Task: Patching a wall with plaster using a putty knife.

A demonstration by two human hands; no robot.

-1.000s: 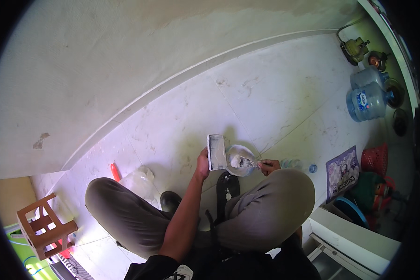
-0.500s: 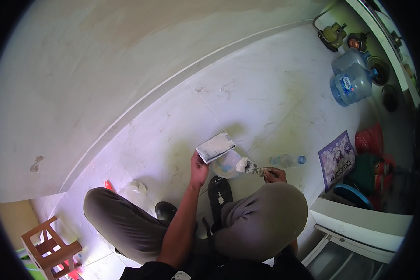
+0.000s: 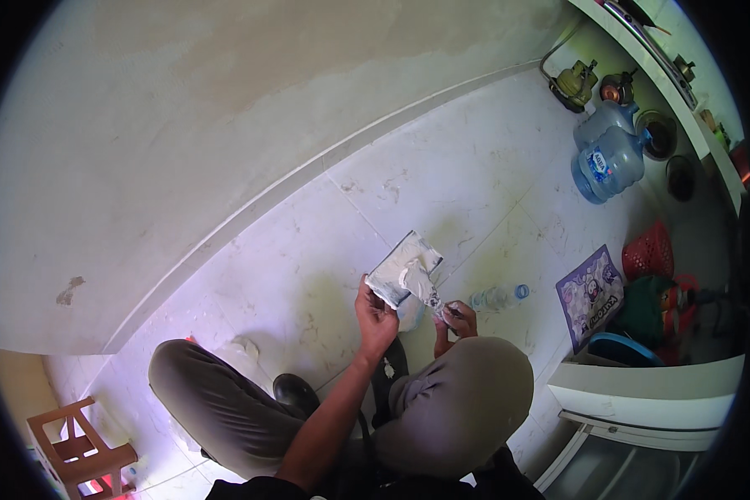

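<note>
My left hand (image 3: 377, 321) grips a flat rectangular plastering trowel (image 3: 385, 280) coated with white putty. Over the trowel's right part lies the blade of a putty knife (image 3: 432, 298), carrying a lump of white putty (image 3: 413, 275). My right hand (image 3: 457, 321) is closed on the knife's handle, just above my right knee. Whether the blade presses on the trowel or hovers over it, I cannot tell. Partly hidden under both tools, a pale round container or bag (image 3: 410, 315) sits on the floor near my shoe.
A clear plastic bottle (image 3: 500, 297) lies to the right on the tiled floor. Beyond are a purple printed sheet (image 3: 590, 296), a red basket (image 3: 647, 252) and large blue water jugs (image 3: 610, 165). A brown stool (image 3: 83, 450) stands at lower left; a bare wall (image 3: 183, 167) rises beyond.
The putty knife has moved left and up from beside the trowel to over its face, bringing the putty lump along. The trowel has tilted more steeply. The view has shifted slightly.
</note>
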